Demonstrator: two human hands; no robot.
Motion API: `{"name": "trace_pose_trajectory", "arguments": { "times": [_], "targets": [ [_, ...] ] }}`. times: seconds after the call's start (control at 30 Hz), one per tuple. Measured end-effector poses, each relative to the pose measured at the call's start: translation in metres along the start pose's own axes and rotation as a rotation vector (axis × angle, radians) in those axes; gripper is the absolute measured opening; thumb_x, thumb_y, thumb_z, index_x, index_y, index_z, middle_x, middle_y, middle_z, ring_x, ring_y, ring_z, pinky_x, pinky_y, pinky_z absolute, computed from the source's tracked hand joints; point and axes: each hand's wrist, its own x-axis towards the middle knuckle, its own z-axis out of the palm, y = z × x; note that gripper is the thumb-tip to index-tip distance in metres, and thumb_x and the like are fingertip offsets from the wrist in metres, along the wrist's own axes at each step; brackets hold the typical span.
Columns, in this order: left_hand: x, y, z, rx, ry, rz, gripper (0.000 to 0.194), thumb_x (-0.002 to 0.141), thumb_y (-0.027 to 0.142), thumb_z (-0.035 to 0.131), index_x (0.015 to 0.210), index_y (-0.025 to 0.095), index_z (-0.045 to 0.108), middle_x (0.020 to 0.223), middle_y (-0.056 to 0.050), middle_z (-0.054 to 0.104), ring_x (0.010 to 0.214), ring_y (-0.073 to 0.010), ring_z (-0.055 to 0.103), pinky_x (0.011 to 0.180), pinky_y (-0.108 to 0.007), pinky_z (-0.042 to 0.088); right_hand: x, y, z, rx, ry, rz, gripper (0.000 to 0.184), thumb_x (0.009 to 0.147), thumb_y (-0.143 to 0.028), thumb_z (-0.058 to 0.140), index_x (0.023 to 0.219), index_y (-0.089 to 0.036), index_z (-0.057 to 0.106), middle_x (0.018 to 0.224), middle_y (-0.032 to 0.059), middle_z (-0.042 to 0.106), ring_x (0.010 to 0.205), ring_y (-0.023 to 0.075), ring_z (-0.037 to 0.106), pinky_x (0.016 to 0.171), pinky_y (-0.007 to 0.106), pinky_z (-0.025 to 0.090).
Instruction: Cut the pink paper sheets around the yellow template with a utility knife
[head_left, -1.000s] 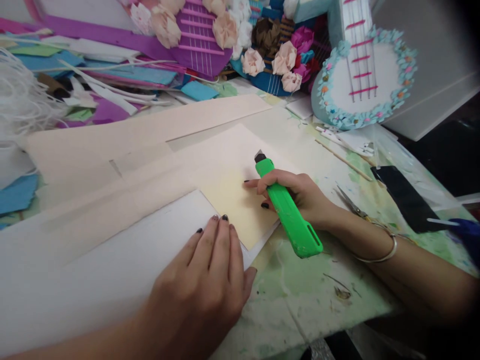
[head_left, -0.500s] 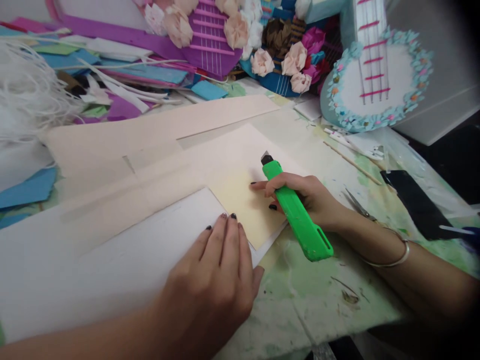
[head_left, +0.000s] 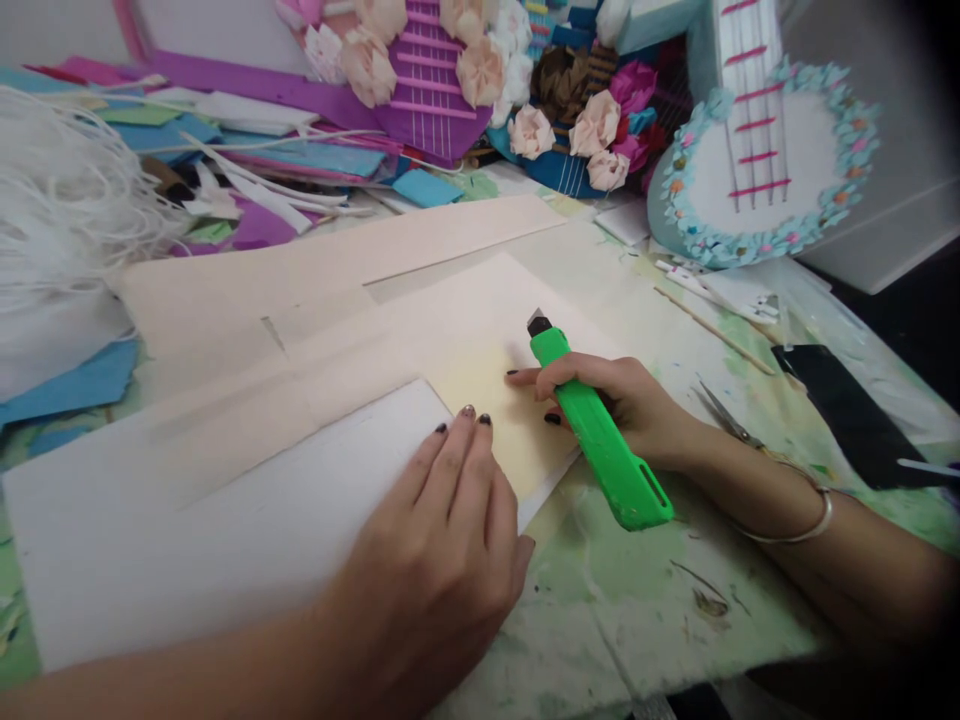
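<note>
My left hand (head_left: 442, 530) lies flat with its fingers stretched out, across the edge of a white board (head_left: 247, 530) and onto a pale yellow sheet (head_left: 472, 385). In my right hand (head_left: 637, 405) is a green box cutter (head_left: 600, 430), its short blade out and pointing away from me. The cutter is held above the sheet, and the blade looks clear of the paper. Two of my right fingertips reach toward the yellow sheet; whether they touch it I cannot tell. Large cream paper (head_left: 322, 350) with a slot and cut edges spreads beyond the board.
Scissors (head_left: 727, 415) lie by my right wrist, near a thin stick (head_left: 712, 330) and a black flat piece (head_left: 847, 415). White cord (head_left: 75, 190) and coloured foam scraps (head_left: 300, 155) crowd the back left. Decorated toy guitars (head_left: 765, 165) stand at the back.
My left hand has slid slightly forward, its fingertips further onto the yellow sheet. The right hand keeps the box cutter in nearly the same pose. The whole view has shifted a little.
</note>
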Motion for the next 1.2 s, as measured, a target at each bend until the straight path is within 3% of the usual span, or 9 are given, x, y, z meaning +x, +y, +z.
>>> {"name": "trace_pose_trajectory", "arguments": {
  "times": [0.17, 0.33, 0.5, 0.67, 0.83, 0.9, 0.97, 1.07, 1.2],
  "targets": [
    [0.004, -0.006, 0.003, -0.159, -0.161, -0.100, 0.031, 0.082, 0.030, 0.054, 0.092, 0.003, 0.066, 0.121, -0.038, 0.059, 0.121, -0.0498, 0.053, 0.095, -0.060, 0.049, -0.001, 0.000, 0.000, 0.008, -0.014, -0.004, 0.032, 0.080, -0.008, 0.065, 0.108, -0.023, 0.060, 0.125, 0.0078, 0.068, 0.113, 0.0224, 0.066, 0.092, 0.032, 0.053],
    [0.004, -0.007, 0.005, -0.148, -0.181, -0.109, 0.037, 0.081, 0.042, 0.056, 0.093, 0.007, 0.063, 0.123, -0.035, 0.058, 0.121, -0.0490, 0.052, 0.100, -0.062, 0.043, -0.001, 0.000, 0.000, 0.013, -0.013, 0.005, 0.033, 0.079, -0.007, 0.064, 0.108, -0.023, 0.059, 0.123, 0.0066, 0.069, 0.114, 0.0217, 0.066, 0.089, 0.030, 0.053],
    [0.011, -0.016, 0.006, -0.142, -0.181, -0.087, 0.047, 0.086, 0.051, 0.049, 0.095, 0.007, 0.064, 0.108, -0.026, 0.063, 0.108, -0.0426, 0.058, 0.099, -0.063, 0.043, 0.000, 0.000, 0.000, -0.006, -0.016, -0.017, 0.036, 0.079, -0.004, 0.062, 0.109, -0.024, 0.059, 0.121, 0.0052, 0.069, 0.111, 0.0204, 0.066, 0.087, 0.028, 0.052],
    [0.019, -0.028, 0.006, -0.178, -0.220, -0.053, 0.055, 0.091, 0.047, 0.047, 0.119, 0.002, 0.061, 0.099, -0.019, 0.061, 0.092, -0.0345, 0.056, 0.083, -0.054, 0.051, 0.002, 0.000, -0.003, -0.061, -0.037, -0.035, 0.030, 0.079, -0.012, 0.068, 0.105, -0.023, 0.057, 0.112, 0.0047, 0.070, 0.105, 0.0216, 0.068, 0.082, 0.027, 0.053],
    [0.021, -0.031, 0.007, -0.181, -0.259, -0.056, 0.051, 0.093, 0.043, 0.045, 0.126, 0.006, 0.058, 0.101, -0.016, 0.058, 0.088, -0.0315, 0.051, 0.080, -0.052, 0.047, 0.008, 0.008, -0.011, 0.388, 0.176, 0.038, 0.021, 0.083, -0.030, 0.069, 0.091, -0.021, 0.051, 0.099, 0.0040, 0.064, 0.114, 0.0240, 0.064, 0.075, 0.026, 0.055],
    [0.022, -0.032, 0.008, -0.178, -0.274, -0.056, 0.049, 0.093, 0.041, 0.046, 0.127, 0.008, 0.057, 0.100, -0.015, 0.058, 0.088, -0.0307, 0.049, 0.081, -0.050, 0.046, 0.011, 0.012, -0.015, 0.496, 0.264, 0.065, 0.023, 0.085, -0.035, 0.068, 0.088, -0.021, 0.050, 0.081, 0.0013, 0.061, 0.110, 0.0245, 0.066, 0.069, 0.025, 0.053],
    [0.022, -0.033, 0.009, -0.168, -0.276, -0.055, 0.047, 0.093, 0.040, 0.046, 0.127, 0.009, 0.057, 0.099, -0.014, 0.057, 0.088, -0.0301, 0.049, 0.080, -0.049, 0.045, 0.013, 0.015, -0.019, 0.540, 0.289, 0.078, 0.028, 0.083, -0.038, 0.071, 0.087, -0.020, 0.050, 0.076, 0.0008, 0.060, 0.101, 0.0233, 0.068, 0.067, 0.026, 0.052],
    [0.023, -0.034, 0.010, -0.160, -0.274, -0.057, 0.045, 0.093, 0.040, 0.046, 0.125, 0.010, 0.056, 0.099, -0.014, 0.057, 0.088, -0.0298, 0.048, 0.079, -0.048, 0.045, 0.016, 0.017, -0.020, 0.591, 0.310, 0.099, 0.033, 0.077, -0.040, 0.075, 0.086, -0.019, 0.051, 0.084, 0.0043, 0.065, 0.088, 0.0186, 0.069, 0.066, 0.026, 0.052],
    [0.023, -0.036, 0.014, -0.218, -0.250, -0.058, 0.044, 0.091, 0.043, 0.050, 0.121, 0.012, 0.056, 0.106, -0.016, 0.054, 0.095, -0.0314, 0.050, 0.082, -0.049, 0.047, 0.017, 0.012, -0.018, 0.659, 0.377, 0.103, 0.032, 0.079, -0.044, 0.073, 0.081, -0.020, 0.052, 0.072, 0.0019, 0.064, 0.086, 0.0196, 0.071, 0.059, 0.023, 0.049]
  ]
}}
